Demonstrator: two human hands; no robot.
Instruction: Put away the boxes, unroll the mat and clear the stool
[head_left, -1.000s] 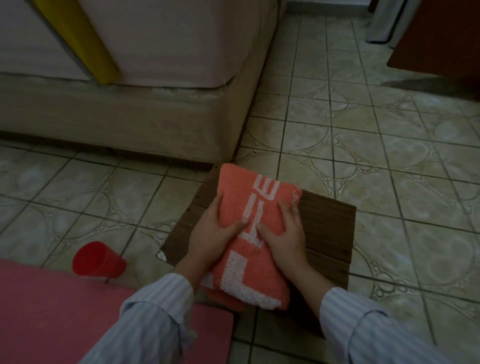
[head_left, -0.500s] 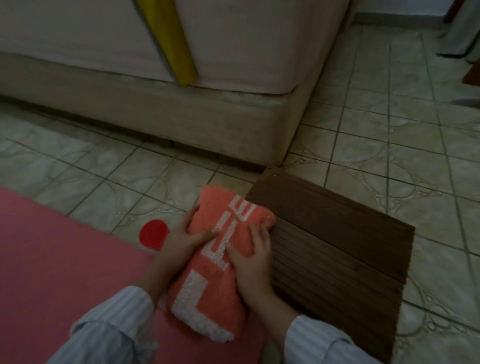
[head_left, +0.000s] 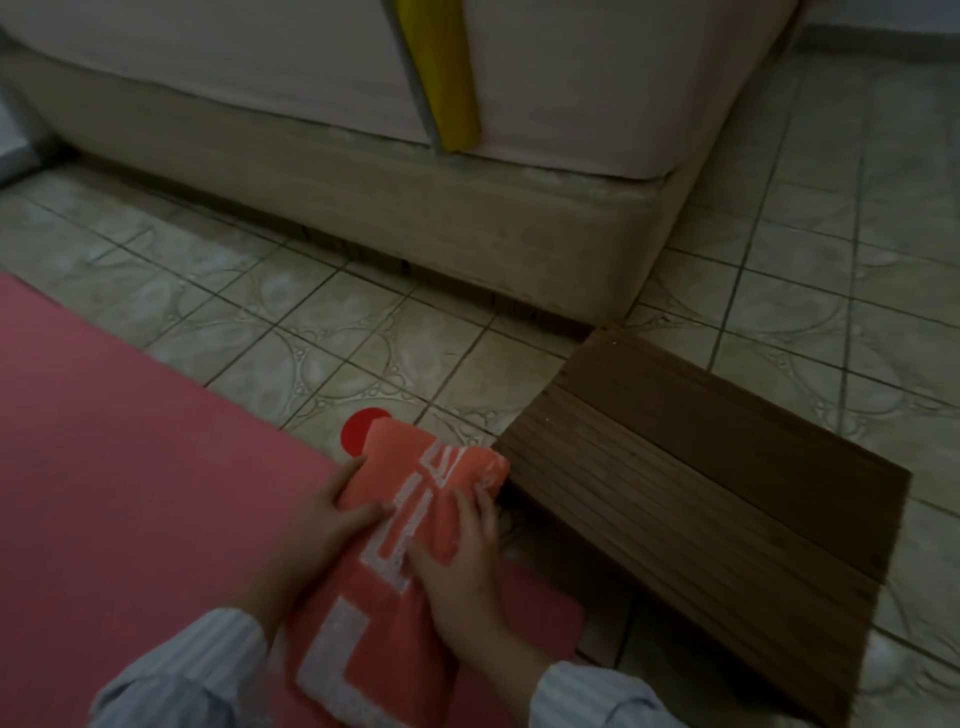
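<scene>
I hold a folded orange towel (head_left: 384, 577) with white lettering in both hands, above the right end of the pink mat (head_left: 130, 493) that lies flat on the tiled floor. My left hand (head_left: 317, 525) grips its left edge, thumb on top. My right hand (head_left: 462, 566) presses on its right side. The brown slatted wooden stool (head_left: 701, 499) stands just right of the towel, its top bare. A red cup (head_left: 361, 431) peeks out behind the towel's far edge, on the floor beside the mat.
A bed with a beige base (head_left: 415, 208) and pale mattress runs across the back. A yellow strip (head_left: 441, 78) hangs down its side. Patterned floor tiles (head_left: 831, 260) extend to the right of the bed and stool.
Both hands carried the towel off the stool top, leftward and down over the mat. The stool top is now bare. The view swung left.
</scene>
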